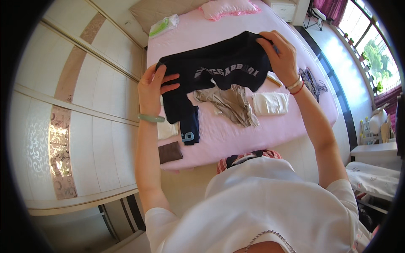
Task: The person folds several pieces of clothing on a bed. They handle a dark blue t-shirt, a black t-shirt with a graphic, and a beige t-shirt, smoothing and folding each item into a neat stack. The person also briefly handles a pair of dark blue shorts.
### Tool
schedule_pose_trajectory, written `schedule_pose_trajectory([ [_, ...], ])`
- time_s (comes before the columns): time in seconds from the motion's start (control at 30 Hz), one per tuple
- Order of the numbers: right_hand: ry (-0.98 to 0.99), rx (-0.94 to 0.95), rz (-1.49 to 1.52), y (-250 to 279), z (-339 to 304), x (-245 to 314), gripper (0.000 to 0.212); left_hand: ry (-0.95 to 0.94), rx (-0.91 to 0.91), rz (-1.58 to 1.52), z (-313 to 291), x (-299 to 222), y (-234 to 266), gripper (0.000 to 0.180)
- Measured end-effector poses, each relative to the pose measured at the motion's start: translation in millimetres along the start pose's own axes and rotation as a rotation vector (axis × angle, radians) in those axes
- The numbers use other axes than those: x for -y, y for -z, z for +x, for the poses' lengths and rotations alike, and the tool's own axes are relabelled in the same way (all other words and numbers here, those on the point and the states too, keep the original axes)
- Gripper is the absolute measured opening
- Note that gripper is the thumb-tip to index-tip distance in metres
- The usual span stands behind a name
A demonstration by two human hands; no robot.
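Bed (219, 152) under a pink sheet, occupying the middle of the scene and reaching to its far side. A wardrobe (97, 118) with pale sliding doors, each crossed by a decorated bronze-toned strip, stands along the left; a window (375, 55) with purple curtains lies at the far right. A pink pillow (230, 9) with a ruffled edge rests at the far end of the bed. The black garment (223, 59), marked with pale lettering, is held up over the bed, stretched from left to right between the two hands; its left part hangs down toward the near side, and whether it touches the bedding cannot be told. Beyond its near edge lies a rumpled beige garment (232, 103), partly hidden by it. A dark navy folded garment (192, 124) with a light blue print lies to the left of the beige one, partly covered in this view by the hanging black cloth. A white folded cloth (270, 103) lies just right of the beige garment, and a brown folded cloth (170, 152) near the left edge of the bed. The left hand (150, 90) has its grip closed on the left end of the black garment; the right hand (282, 55) has its grip pinched on the far right corner. A green bangle (151, 118) encircles the left wrist, and a thin red band (299, 89) the right.
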State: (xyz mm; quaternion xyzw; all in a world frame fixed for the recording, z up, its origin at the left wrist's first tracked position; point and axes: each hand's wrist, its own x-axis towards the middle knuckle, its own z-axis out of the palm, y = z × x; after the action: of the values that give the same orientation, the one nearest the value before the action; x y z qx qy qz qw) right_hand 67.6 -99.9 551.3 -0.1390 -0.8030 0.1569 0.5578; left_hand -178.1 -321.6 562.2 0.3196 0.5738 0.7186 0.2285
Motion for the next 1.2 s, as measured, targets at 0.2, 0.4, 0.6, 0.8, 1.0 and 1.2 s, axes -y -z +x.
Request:
schedule_pose_trajectory([
  [0.2, 0.240, -0.238, -0.128, 10, 16, 14, 0.013, -0.178, -0.061, 0.084, -5, -10, 4, 0.023],
  [0.4, 0.510, -0.237, 0.075, 49, 14, 48, 0.028, -0.566, 0.017, 0.014, -10, -15, 2, 0.021],
  [0.6, 0.595, 0.060, 0.653, 41, 11, 91, 0.022, -0.604, 0.248, -0.384, -26, -15, -31, 0.013],
  [0.8, 0.276, 0.219, 0.575, 8, 21, 127, 0.011, -0.357, 0.675, -0.818, -50, -4, -102, 0.036],
  [1.0, 0.094, 0.226, 0.569, 2, 4, 131, 0.020, -0.094, 0.636, -0.854, -60, 6, -93, 0.029],
  [1.2, -0.076, 0.184, 0.632, -7, -9, 127, 0.018, 0.004, 0.605, -0.873, -63, 17, -88, 0.023],
])
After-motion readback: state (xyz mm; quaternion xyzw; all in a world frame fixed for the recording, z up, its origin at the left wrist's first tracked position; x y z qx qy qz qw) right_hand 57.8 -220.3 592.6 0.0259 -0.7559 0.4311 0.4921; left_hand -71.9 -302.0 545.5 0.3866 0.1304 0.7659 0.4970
